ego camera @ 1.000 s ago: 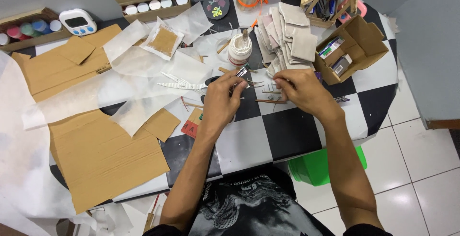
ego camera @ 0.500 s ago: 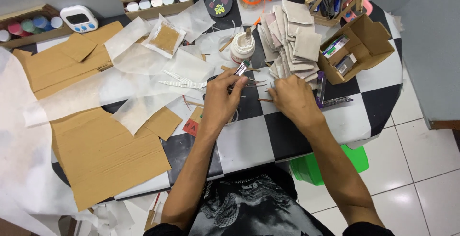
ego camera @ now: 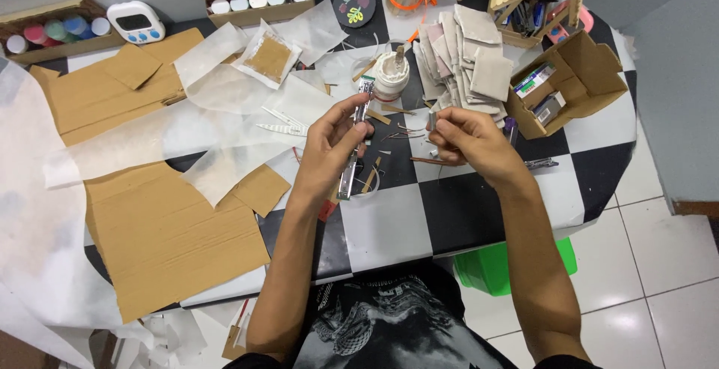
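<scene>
Head view: the left hand is closed around a long metal stapler, opened out straight and held upright over the middle of the checkered tabletop, its upper end near the white pot and its lower end hanging below the palm. The right hand is just beside it, fingers pinched shut on something small and grey, probably a strip of staples; it is too small to tell for certain.

The stapler looks stiff, smooth and fairly light; judged from this, its middle, where the left grip sits now, is the steady place to hold it, since the hinged ends can swing. The small grey piece would be brittle and easy to drop, best held by its sides.

The stapler's middle is hidden by the fingers. An open cardboard box stands toward the far right corner, brown cardboard sheets along the left edge.
</scene>
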